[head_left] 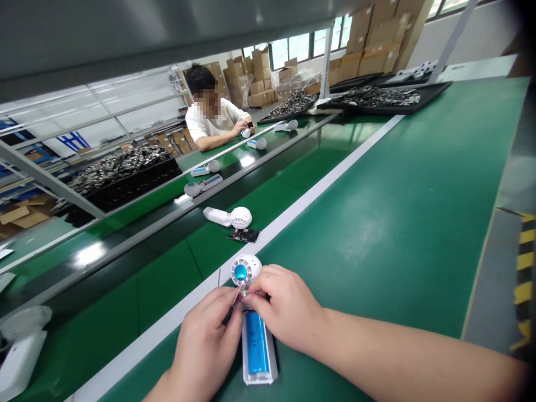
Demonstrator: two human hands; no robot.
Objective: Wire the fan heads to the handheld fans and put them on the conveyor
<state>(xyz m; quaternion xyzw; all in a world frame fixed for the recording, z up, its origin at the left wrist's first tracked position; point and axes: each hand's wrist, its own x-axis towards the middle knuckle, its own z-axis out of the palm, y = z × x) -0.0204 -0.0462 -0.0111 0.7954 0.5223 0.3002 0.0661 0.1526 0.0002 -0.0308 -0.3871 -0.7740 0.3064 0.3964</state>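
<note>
A white handheld fan lies on the green bench directly before me, its round head showing a blue centre. Its handle is uncovered, with a blue battery inside. At the neck, my left hand is closed on thin metal tweezers with a dark grip, tip towards the fan head. Opposite it, my right hand pinches at the same neck, thumb and index finger together. What the right fingers hold is too small and covered to make out; a bit of red and white shows between the hands.
Beyond the white strip, a white fan lies beside a black circuit board on the green belt. More fans line the far side, where a co-worker handles one. Black trays of small parts stand at the back.
</note>
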